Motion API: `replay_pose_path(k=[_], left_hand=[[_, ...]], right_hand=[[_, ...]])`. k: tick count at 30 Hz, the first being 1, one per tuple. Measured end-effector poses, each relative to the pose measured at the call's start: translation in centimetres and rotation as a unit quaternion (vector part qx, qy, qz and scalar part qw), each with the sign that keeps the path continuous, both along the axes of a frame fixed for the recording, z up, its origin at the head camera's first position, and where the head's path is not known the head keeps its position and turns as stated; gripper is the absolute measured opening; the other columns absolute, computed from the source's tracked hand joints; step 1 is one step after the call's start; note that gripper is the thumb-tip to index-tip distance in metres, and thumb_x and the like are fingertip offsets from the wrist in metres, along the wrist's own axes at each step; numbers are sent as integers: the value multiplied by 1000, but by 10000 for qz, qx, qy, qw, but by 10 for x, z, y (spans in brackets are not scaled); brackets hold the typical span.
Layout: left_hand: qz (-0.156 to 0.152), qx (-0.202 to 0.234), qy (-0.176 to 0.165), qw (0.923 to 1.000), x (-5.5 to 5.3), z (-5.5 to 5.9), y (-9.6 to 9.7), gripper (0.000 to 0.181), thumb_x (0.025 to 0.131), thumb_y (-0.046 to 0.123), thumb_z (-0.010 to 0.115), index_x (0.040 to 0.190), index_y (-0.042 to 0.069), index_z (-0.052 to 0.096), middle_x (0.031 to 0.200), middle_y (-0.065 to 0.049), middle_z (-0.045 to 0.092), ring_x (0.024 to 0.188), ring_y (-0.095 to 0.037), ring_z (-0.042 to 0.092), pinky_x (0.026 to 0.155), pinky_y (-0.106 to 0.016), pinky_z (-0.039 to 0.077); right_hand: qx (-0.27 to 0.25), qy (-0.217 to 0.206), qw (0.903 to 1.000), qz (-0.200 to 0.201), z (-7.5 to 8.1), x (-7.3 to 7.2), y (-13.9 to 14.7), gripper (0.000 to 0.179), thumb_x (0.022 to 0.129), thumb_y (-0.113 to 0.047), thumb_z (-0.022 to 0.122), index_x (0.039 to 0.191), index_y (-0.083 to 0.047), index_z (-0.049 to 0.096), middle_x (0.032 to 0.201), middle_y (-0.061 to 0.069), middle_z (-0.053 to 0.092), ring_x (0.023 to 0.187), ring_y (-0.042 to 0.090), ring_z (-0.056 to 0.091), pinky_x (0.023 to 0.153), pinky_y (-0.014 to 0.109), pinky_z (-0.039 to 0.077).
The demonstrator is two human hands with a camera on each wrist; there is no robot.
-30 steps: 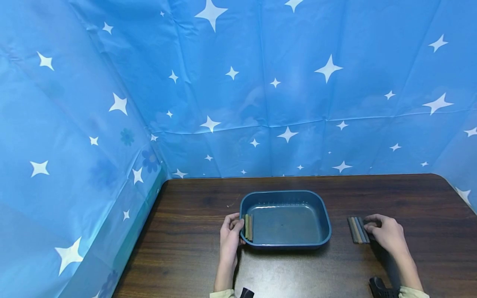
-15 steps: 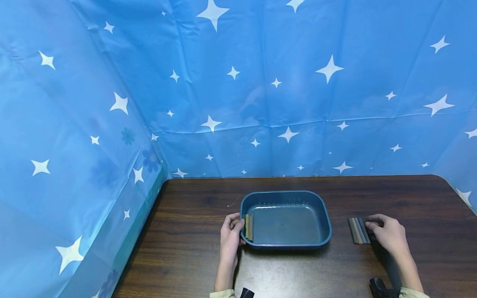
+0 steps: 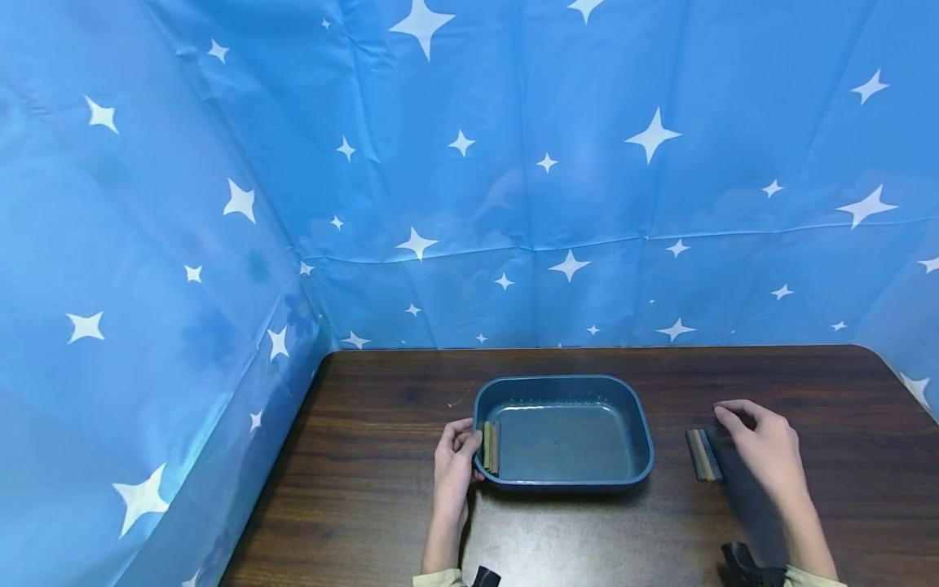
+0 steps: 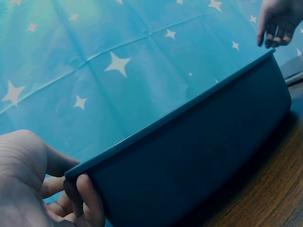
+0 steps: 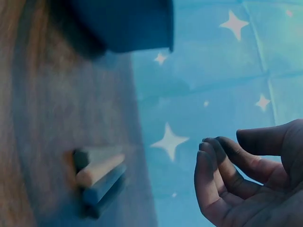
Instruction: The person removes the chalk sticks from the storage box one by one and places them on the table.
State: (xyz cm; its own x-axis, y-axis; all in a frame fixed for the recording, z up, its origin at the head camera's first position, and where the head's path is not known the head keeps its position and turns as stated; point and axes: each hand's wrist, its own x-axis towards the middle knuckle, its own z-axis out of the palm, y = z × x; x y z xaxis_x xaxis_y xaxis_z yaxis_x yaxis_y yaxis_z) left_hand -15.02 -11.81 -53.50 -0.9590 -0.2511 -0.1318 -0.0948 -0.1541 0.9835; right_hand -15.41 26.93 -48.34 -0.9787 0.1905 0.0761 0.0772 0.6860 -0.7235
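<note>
My left hand [image 3: 451, 465] holds the left end of a blue plastic basin [image 3: 565, 484], thumb over the rim and fingers below it. Several short olive and brown sticks [image 3: 490, 448] lie side by side against the basin's left inner wall. On the table to the right, a small row of dark, tan and blue sticks [image 3: 704, 455] lies close together. My right hand [image 3: 770, 448] hovers just right of this row, fingers loosely curled. In the right wrist view, nothing shows between thumb and darkened fingertips [image 5: 206, 146]. What material the sticks are, I cannot tell.
A dark wood-grain table [image 3: 587, 542] carries everything. Blue cloth [image 3: 587, 187] with white stars hangs behind its back edge and along the left side. Black wrist devices [image 3: 748, 564] sit at both sleeves.
My right hand has lifted off the stick row and shifted slightly up and away. The row looks narrower at its right side. My left hand and the basin stay put.
</note>
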Motion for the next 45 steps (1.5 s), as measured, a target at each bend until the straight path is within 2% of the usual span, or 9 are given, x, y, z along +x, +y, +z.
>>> replay_pose_path(k=[8,15,18,25,30,37,45], left_hand=[[-18,54,20,10000,1,0,-1,33,102,9,59,131,-6,54,96,-7,59,56,-11,47,46,-20,42],[-8,115,-4,9999,0,0,-1,33,100,8,60,129,-6,55,96,-8,59,55,-11,46,45,-20,41],[8,116,-14,9999,1,0,-1,32,100,7,60,129,-6,55,95,-9,59,55,-10,45,45,-20,41],[23,151,46,9999,1,-2,-1,32,100,7,60,129,-6,56,97,-10,60,55,-10,46,44,-19,41],[26,163,97,9998,1,-3,-2,32,100,8,60,128,-7,55,97,-9,60,54,-10,46,45,-19,41],[-6,191,31,9998,1,-1,-1,32,100,7,60,129,-6,55,95,-9,59,55,-9,46,45,-19,41],[44,109,-1,9999,2,-1,-1,31,100,7,60,128,-6,56,94,-7,58,55,-9,46,45,-19,41]], right_hand=[[-231,286,9991,230,16,6,-23,39,109,-25,52,126,7,67,106,23,71,78,15,61,59,30,46],[-349,341,9976,490,21,3,-41,37,109,-26,54,125,5,69,103,18,72,79,13,61,64,32,47],[-404,379,9967,601,20,3,-51,35,108,-25,55,123,4,69,100,16,73,79,14,63,65,33,49],[-731,279,9941,754,24,1,-74,32,108,-20,57,122,6,69,99,17,72,83,19,68,67,27,56],[-1102,150,9896,907,26,-2,-89,30,108,-18,57,122,7,68,98,16,72,86,22,69,71,32,61],[-1238,206,9854,1150,26,-4,-109,25,106,-14,59,119,5,70,94,15,72,81,25,69,69,35,60],[-1310,173,9784,1588,23,-8,-137,22,106,-12,59,116,3,71,96,14,72,85,31,70,69,32,60]])
